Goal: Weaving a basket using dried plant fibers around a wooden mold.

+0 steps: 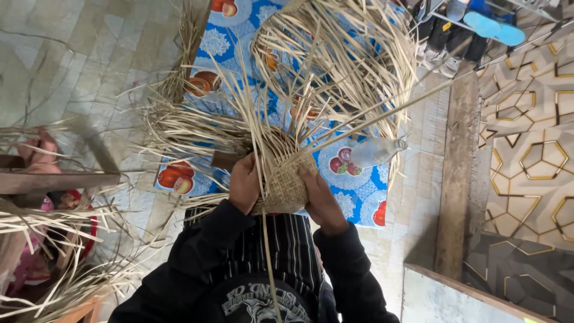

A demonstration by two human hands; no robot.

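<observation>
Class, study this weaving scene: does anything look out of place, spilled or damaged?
One thing stands out: a clear plastic bottle lies on its side on the blue fruit-patterned cloth, among loose straw strips. Both hands, left and right, grip the woven piece, which looks intact.

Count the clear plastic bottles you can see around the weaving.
1: a clear plastic bottle lies on the blue fruit-print cloth, just right of the woven piece held by the left hand and right hand. Straw strips may hide others.

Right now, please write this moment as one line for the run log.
left hand: holds woven piece | right hand: holds its other side | loose strips: fan upward | below: blue fruit-print cloth, clear bottle
</observation>
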